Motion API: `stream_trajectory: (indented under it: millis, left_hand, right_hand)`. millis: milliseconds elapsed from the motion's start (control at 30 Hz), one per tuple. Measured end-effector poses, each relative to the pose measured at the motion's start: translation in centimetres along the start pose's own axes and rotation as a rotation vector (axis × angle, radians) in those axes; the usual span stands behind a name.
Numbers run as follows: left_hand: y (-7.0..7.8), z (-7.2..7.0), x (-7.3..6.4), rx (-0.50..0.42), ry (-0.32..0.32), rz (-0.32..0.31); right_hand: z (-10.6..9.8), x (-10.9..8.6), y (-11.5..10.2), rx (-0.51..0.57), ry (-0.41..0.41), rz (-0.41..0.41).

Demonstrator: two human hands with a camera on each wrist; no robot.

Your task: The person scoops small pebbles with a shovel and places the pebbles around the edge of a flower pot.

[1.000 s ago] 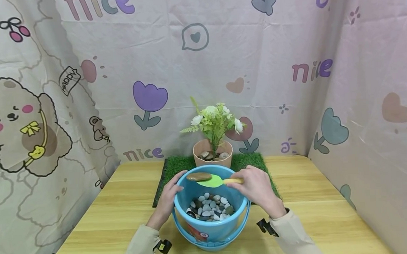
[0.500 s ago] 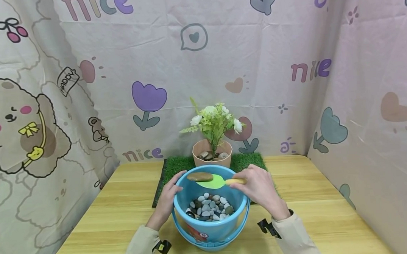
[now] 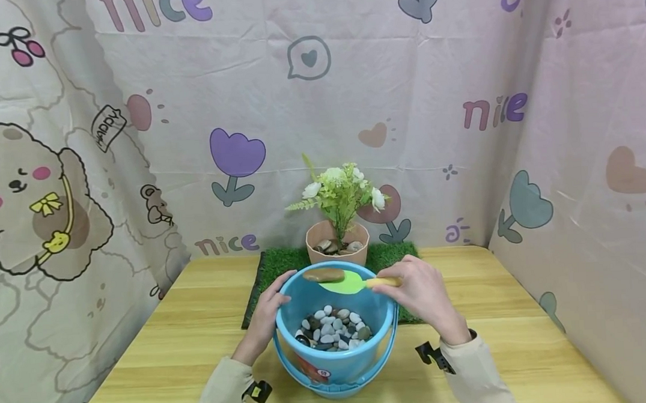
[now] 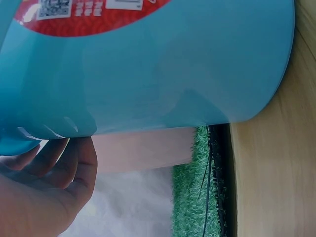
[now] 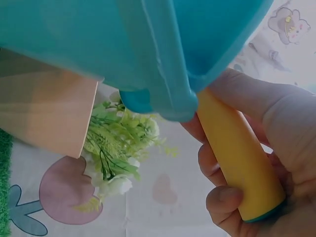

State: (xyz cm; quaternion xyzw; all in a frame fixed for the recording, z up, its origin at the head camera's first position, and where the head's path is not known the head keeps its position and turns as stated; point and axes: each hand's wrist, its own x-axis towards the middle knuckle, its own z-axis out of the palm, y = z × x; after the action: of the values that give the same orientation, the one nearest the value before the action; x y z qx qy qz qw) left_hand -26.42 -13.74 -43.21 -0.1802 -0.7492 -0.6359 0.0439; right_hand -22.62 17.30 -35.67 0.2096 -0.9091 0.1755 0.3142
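A blue plastic bucket [image 3: 341, 360] stands on the table with several grey, white and dark pebbles [image 3: 331, 330] at its bottom. My left hand [image 3: 265, 318] grips its rim on the left side; in the left wrist view, the fingers [image 4: 81, 170] lie against the outer wall. My right hand [image 3: 421, 290] holds a toy shovel by its yellow handle [image 5: 242, 158], fingers wrapped around it. The green blade [image 3: 348, 283] is over the bucket's mouth, near the far rim. On the blade's left end sits a large brown stone [image 3: 323, 275].
Behind the bucket, a pink pot [image 3: 339, 258] with white flowers [image 3: 333, 180] and stones in it stands on a green turf mat [image 3: 282, 263]. The wooden table [image 3: 182, 328] extends to both sides. A printed cloth [image 3: 432, 100] hangs around the back and sides.
My right hand has moved right and slightly up, carrying the shovel with the brown stone. The left hand and the bucket have stayed in place.
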Motion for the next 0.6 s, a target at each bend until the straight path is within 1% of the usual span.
stream_trajectory:
  millis: [167,400,600]
  left_hand:
    - [0.1,0.0,0.0,0.001,-0.003,0.012]
    - [0.2,0.1,0.0,-0.006,0.001,0.0]
    - [0.1,0.0,-0.1,-0.007,0.004,-0.006]
  right_hand:
    - [-0.4,0.4,0.3,0.011,-0.001,0.014]
    - [-1.0,1.4,0.8,-0.012,0.004,0.039]
    - [-1.0,2.1,1.5,-0.022,0.009,0.073]
